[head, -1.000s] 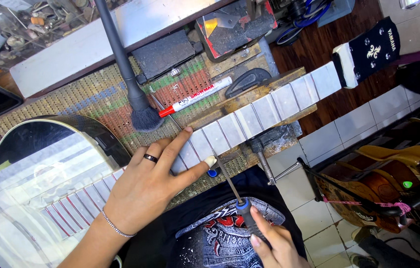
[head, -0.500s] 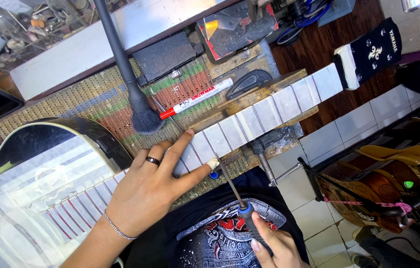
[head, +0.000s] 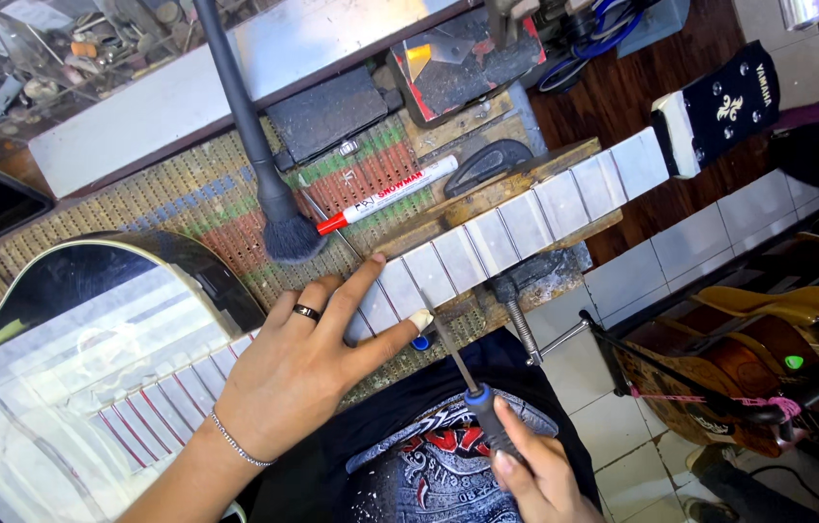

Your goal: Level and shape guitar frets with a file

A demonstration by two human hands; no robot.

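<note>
A black guitar (head: 90, 281) lies across the bench, its neck (head: 526, 218) covered in pale masking tape between the frets. My left hand (head: 308, 363), with a dark ring and a thin bracelet, presses flat on the neck, index finger stretched over the frets and thumb taped at the tip. My right hand (head: 535, 475) grips the blue-and-black handle of a thin file (head: 458, 363), whose tip rests at the neck's near edge beside my left thumb. The black headstock (head: 724, 107) points to the upper right.
A dark brush (head: 269, 194) and a red-and-white marker (head: 385, 194) lie on the woven mat (head: 138, 203) behind the neck. A clamp (head: 521, 300) holds the wooden neck support. More guitars (head: 739, 358) lie on the tiled floor at right. Tool clutter fills the back.
My right hand has slid slightly down and back with the file. My left hand stays pressed on the neck in the same place.
</note>
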